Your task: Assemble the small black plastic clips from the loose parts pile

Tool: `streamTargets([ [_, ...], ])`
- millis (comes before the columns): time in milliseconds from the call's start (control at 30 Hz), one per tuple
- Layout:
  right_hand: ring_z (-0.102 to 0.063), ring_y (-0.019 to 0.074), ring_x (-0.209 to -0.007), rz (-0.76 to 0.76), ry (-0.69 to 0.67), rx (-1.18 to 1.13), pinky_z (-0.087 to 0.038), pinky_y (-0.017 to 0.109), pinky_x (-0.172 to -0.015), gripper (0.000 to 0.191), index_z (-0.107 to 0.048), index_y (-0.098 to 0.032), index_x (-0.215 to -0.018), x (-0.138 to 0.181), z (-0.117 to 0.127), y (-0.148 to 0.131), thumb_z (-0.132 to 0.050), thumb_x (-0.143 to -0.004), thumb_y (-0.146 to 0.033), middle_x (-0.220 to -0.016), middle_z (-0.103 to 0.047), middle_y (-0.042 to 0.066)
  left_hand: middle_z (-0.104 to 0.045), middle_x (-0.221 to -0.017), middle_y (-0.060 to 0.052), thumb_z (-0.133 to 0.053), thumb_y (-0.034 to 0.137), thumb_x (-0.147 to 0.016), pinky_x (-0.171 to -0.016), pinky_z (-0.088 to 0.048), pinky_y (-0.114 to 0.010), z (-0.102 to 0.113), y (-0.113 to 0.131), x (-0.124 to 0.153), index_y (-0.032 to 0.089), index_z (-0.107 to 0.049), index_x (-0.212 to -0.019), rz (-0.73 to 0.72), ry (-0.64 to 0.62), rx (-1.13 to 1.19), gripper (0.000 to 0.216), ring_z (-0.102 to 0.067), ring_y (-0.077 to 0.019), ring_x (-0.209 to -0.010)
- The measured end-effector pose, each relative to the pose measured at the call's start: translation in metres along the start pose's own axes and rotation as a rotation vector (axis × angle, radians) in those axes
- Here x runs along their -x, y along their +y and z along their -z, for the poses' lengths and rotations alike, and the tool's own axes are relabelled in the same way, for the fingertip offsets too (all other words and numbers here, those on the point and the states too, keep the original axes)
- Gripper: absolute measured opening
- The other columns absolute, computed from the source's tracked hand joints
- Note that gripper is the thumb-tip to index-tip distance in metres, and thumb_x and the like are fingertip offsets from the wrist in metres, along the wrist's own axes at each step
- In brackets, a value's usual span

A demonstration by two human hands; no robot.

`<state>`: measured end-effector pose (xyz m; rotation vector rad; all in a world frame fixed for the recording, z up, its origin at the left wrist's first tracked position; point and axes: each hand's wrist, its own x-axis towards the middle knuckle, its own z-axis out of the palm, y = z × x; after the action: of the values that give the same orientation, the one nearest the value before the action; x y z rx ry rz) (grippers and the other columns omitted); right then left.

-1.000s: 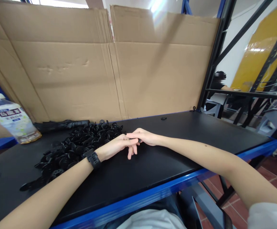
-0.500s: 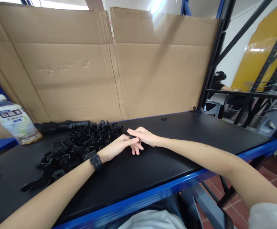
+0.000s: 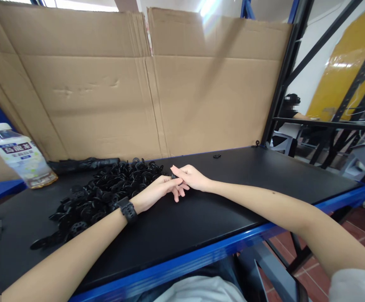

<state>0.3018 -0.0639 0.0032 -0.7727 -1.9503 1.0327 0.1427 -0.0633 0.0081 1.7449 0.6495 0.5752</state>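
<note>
Black plastic piece point(image 3: 173, 176), small and largely hidden, pinched where the fingers of the left hand point(image 3: 156, 188) and right hand point(image 3: 193, 177) meet above a black surface point(image 3: 248, 180) with a blue edge. The hands are together, their fingers overlapping around the piece; its exact shape cannot be made out. Left of the hands lies a loose heap of black plastic discs point(image 3: 107, 188), apparently spoked, with the left wrist just beside it and a black watch point(image 3: 127, 209) on that wrist. The discs look light and stiff, and their projecting parts may catch on neighbours in the heap; a disc's outer rim appears the likeliest place for finger and thumb to take hold. An elongated black item point(image 3: 84, 164) lies behind the heap, before a cardboard sheet point(image 3: 75, 100) standing along the back of the surface. A plastic drink bottle point(image 3: 20, 157) shows at far left. A seated co-worker point(image 3: 291, 111) appears beyond a black metal rack point(image 3: 280, 88).
</note>
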Motion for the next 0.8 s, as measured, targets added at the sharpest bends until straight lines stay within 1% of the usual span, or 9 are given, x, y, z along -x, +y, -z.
streamTargets([
  [67,-0.041,0.007,-0.036,-0.027,0.039,-0.034,-0.029,0.022,-0.045,0.062,-0.044,-0.015,-0.043,-0.001,0.0,0.001,-0.036,-0.084,-0.06,-0.035,-0.045,-0.001,-0.066,-0.073,-0.007,-0.052,0.043,-0.084,-0.075,-0.045,-0.032,0.0,-0.002,-0.002,0.009,-0.066,-0.088,-0.01,0.023,0.022,0.037,-0.057,-0.0125,-0.057],
  [167,-0.039,0.0072,-0.036,-0.099,0.013,-0.118,-0.026,0.022,-0.042,0.058,-0.046,-0.015,-0.046,-0.003,0.002,0.002,-0.04,-0.082,-0.06,-0.036,-0.046,-0.001,-0.065,-0.075,-0.005,-0.054,0.044,-0.083,-0.07,-0.046,-0.031,0.0,-0.004,-0.003,0.01,-0.063,-0.088,-0.009,0.041,0.037,0.035,-0.057,-0.0112,-0.053],
  [300,-0.044,0.0079,-0.041,-0.104,-0.054,-0.071,-0.029,0.022,-0.045,0.061,-0.053,-0.013,-0.049,-0.005,0.004,0.006,-0.036,-0.084,-0.06,-0.043,-0.053,0.003,-0.062,-0.062,-0.003,-0.054,0.042,-0.083,-0.07,-0.046,-0.031,0.0,-0.001,-0.003,0.01,-0.062,-0.076,0.021,-0.003,0.034,0.034,-0.058,-0.0119,-0.05],
  [467,-0.041,0.0072,-0.041,-0.11,0.041,0.028,-0.031,0.022,-0.047,0.063,-0.048,-0.014,-0.047,-0.005,0.004,0.011,-0.031,-0.084,-0.062,-0.042,-0.048,0.0,-0.062,-0.062,-0.002,-0.053,0.044,-0.083,-0.062,-0.046,-0.03,0.0,-0.001,-0.004,0.01,-0.062,-0.081,0.061,0.045,0.044,0.035,-0.058,-0.0126,-0.047],
  [533,-0.041,0.0074,-0.042,-0.113,0.066,0.067,-0.032,0.023,-0.048,0.063,-0.048,-0.015,-0.047,-0.006,0.003,0.012,-0.031,-0.084,-0.063,-0.043,-0.047,0.0,-0.062,-0.06,-0.001,-0.054,0.043,-0.082,-0.065,-0.047,-0.031,0.0,-0.003,-0.005,0.011,-0.06,-0.078,0.056,0.051,0.051,0.033,-0.056,-0.0116,-0.044],
  [600,-0.04,0.0074,-0.042,-0.116,0.079,0.079,-0.033,0.023,-0.05,0.063,-0.045,-0.015,-0.045,-0.005,0.003,0.011,-0.032,-0.084,-0.063,-0.041,-0.044,-0.001,-0.056,-0.052,0.003,-0.053,0.04,-0.082,-0.074,-0.047,-0.033,0.002,-0.002,-0.005,0.012,-0.058,-0.069,0.036,0.025,0.064,0.032,-0.053,-0.0094,-0.039],
  [667,-0.036,0.0071,-0.04,-0.119,0.08,0.06,-0.032,0.023,-0.05,0.063,-0.041,-0.016,-0.043,-0.005,0.003,0.01,-0.032,-0.084,-0.063,-0.038,-0.038,-0.003,-0.044,-0.043,0.008,-0.05,0.036,-0.084,-0.083,-0.045,-0.035,0.003,0.0,-0.004,0.014,-0.056,-0.061,0.013,-0.025,0.083,0.032,-0.048,-0.0074,-0.035],
  [733,-0.033,0.0068,-0.04,-0.114,0.058,0.023,-0.031,0.024,-0.049,0.061,-0.038,-0.017,-0.043,-0.005,0.004,0.011,-0.033,-0.083,-0.063,-0.038,-0.033,-0.005,-0.033,-0.04,0.01,-0.046,0.032,-0.085,-0.085,-0.045,-0.036,0.003,0.003,-0.002,0.014,-0.057,-0.062,0.001,-0.054,0.095,0.031,-0.043,-0.0064,-0.034],
  [800,-0.031,0.0068,-0.041,-0.098,0.034,-0.012,-0.03,0.024,-0.049,0.059,-0.036,-0.018,-0.045,-0.006,0.004,0.011,-0.035,-0.083,-0.063,-0.04,-0.031,-0.006,-0.03,-0.04,0.011,-0.043,0.032,-0.087,-0.084,-0.045,-0.035,0.001,0.005,-0.001,0.014,-0.058,-0.066,-0.002,-0.042,0.091,0.031,-0.041,-0.0065,-0.033],
])
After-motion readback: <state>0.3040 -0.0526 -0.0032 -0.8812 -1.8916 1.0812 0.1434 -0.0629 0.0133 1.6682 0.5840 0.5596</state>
